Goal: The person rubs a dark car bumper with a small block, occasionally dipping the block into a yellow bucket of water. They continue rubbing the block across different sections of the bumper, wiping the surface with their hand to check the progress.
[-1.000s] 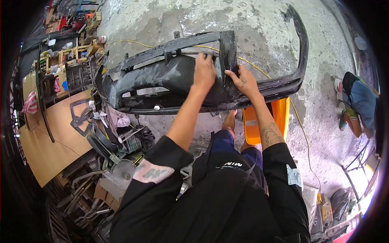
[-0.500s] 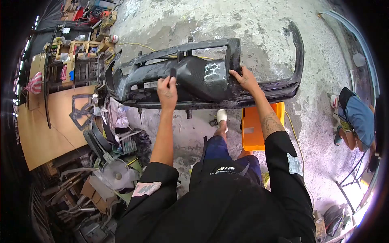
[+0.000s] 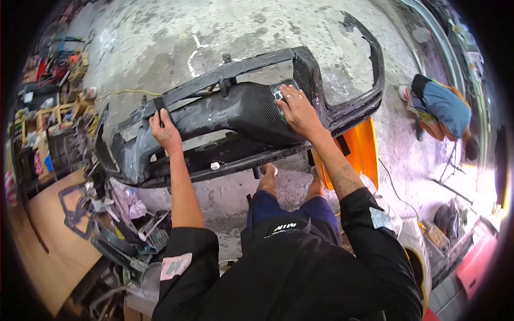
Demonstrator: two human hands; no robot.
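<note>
While both hands rest along its length, the black bumper [image 3: 211, 115] lies ahead of the wearer's torso [image 3: 278, 267], its long axis slanting so that the left end sits nearer the body than the right. The left hand [image 3: 167, 134] is at the bumper's far side toward its left end, fingers and thumb apparently pinching a small dark block [image 3: 159, 104]. Right of the bumper's middle, the right hand [image 3: 300, 113] lies flat with fingers spread on the carbon-patterned panel [image 3: 259, 101], grasping nothing.

Past the bumper's far edge, concrete floor [image 3: 160, 43] stretches away. A tan board [image 3: 59, 241] lies off its left end; well apart from its right end, another person [image 3: 441, 107] bends down. Below its near edge, rightward, an orange plastic piece [image 3: 361, 152] limits the room.
</note>
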